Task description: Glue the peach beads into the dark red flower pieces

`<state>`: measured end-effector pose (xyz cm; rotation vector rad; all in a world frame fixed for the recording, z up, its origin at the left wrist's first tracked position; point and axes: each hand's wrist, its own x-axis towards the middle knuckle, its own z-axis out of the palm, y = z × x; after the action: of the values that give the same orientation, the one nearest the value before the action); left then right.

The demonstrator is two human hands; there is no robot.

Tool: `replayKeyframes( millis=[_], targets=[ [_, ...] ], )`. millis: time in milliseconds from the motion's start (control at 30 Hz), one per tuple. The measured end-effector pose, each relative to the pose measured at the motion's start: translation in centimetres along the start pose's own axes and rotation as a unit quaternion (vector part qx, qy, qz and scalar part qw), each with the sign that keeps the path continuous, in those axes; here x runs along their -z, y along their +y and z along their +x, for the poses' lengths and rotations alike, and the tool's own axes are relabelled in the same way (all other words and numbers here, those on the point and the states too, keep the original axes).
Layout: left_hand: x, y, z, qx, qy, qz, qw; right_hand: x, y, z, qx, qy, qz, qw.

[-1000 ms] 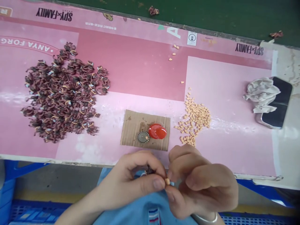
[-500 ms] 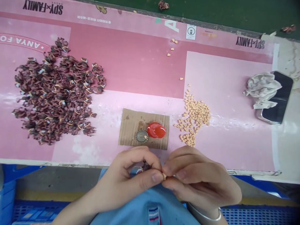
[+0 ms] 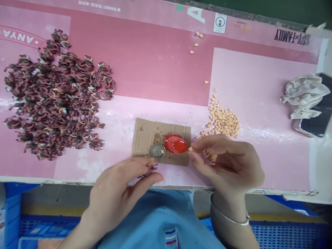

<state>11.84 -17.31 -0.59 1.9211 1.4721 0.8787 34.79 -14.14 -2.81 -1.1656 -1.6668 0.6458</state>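
My left hand is closed around a small dark reddish-brown figurine, mostly hidden by the fingers, at the table's front edge. Between thumb and fingertips, my right hand pinches a tiny tan piece. Just left of those fingertips lies a red glossy cap-like dish on a corrugated cardboard piece. Beside it is a bottle cap, inner side up, with clear liquid and a tan bit in it. A pile of tan pieces is partly covered by my right hand.
At the left, a large heap of dark figurines lies on the pink printed table cover. Several loose tan pieces are scattered farther back. To the right, a crumpled whitish cloth rests on a phone.
My hands, together half a second ago, have moved apart. The left went left with the figurine; the right moved up and right beside the red dish, holding the tan piece.
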Motion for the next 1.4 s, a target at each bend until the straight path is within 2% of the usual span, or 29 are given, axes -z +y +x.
replayKeyframes(
  millis=[133, 233, 333, 600, 733, 867, 1033, 1200, 1400],
  targets=[
    [0.6, -0.3, 0.4, -0.051, -0.023, 0.017, 0.998, -0.2, 0.2, -0.1, -0.004, -0.003, 0.009, 1.000],
    [0.6, -0.4, 0.5, -0.073, 0.002, -0.001, 0.997, -0.2, 0.1, 0.0, 0.000, -0.006, 0.012, 1.000],
    [0.6, -0.4, 0.4, -0.070, 0.015, -0.003, 0.997, -0.1, 0.0, -0.1, -0.001, -0.010, 0.012, 1.000],
    [0.5, -0.1, 0.9, -0.060, -0.035, -0.005, 0.998, 0.0, 0.0, -0.1, -0.008, -0.004, 0.028, 1.000],
    [-0.1, 0.1, 0.4, -0.030, -0.040, -0.082, 0.995, 0.2, -1.0, 0.2, -0.008, -0.005, 0.071, 0.997],
    [-0.5, 0.3, -0.1, -0.009, -0.045, -0.115, 0.992, -0.1, -2.7, 0.6, -0.001, -0.039, 0.115, 0.993],
    [-0.3, 0.9, 0.3, -0.038, -0.066, -0.093, 0.993, -0.9, -3.3, 1.1, 0.013, -0.073, 0.144, 0.987],
    [0.0, 1.3, 0.5, -0.070, -0.086, -0.077, 0.991, -1.3, -3.0, 1.0, 0.014, -0.073, 0.165, 0.983],
    [0.1, 1.3, 0.5, -0.098, -0.079, -0.077, 0.989, -1.3, -3.0, 0.6, 0.013, -0.080, 0.186, 0.979]
  ],
)
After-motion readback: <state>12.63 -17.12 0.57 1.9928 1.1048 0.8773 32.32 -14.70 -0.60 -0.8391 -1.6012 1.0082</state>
